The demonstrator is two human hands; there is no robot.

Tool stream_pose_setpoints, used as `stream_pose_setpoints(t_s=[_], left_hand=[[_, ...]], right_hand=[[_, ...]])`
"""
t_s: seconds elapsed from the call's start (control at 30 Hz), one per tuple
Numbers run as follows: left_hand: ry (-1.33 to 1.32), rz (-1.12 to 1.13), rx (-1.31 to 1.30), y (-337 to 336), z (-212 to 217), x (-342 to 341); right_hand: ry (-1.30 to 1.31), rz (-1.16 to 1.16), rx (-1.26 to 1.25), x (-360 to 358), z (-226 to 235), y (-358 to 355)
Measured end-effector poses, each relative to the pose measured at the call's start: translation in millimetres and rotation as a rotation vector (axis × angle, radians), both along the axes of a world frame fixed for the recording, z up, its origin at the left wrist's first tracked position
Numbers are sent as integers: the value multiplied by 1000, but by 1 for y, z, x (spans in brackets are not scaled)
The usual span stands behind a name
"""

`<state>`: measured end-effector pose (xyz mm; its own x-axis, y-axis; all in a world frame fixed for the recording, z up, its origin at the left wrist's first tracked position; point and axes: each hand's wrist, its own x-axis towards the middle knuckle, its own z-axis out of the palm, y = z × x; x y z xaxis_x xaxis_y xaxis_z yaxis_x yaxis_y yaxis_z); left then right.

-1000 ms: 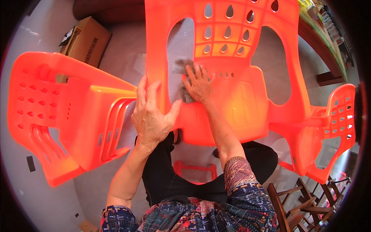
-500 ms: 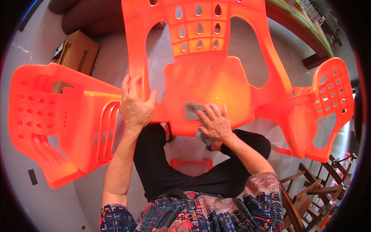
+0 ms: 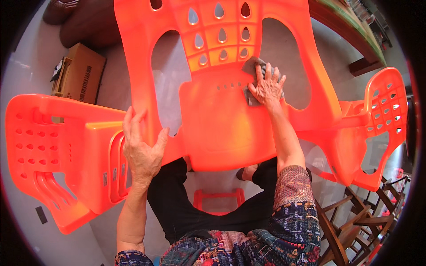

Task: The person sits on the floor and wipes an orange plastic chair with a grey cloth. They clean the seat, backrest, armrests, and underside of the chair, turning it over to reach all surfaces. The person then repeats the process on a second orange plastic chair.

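Head view: glossy moulded orange chair (image 3: 222,128), crumpled grey cloth (image 3: 252,66)

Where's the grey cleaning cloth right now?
In the head view, the grey cleaning cloth lies under the right hand, pressed against the orange plastic chair where seat meets backrest, just below the teardrop-shaped holes, upper middle of the picture.
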<state>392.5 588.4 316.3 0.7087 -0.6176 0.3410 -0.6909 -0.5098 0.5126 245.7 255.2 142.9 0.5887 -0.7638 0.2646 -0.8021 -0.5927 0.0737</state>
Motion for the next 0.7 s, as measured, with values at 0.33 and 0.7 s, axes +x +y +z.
stream_pose_setpoints(t_s=[0.33, 0.7], left_hand=[[-34, 14, 22, 1, -7, 6], [-54, 28, 32, -1, -11, 3]], right_hand=[[-125, -112, -100, -63, -18, 94], [-1067, -580, 66, -139, -39, 144]])
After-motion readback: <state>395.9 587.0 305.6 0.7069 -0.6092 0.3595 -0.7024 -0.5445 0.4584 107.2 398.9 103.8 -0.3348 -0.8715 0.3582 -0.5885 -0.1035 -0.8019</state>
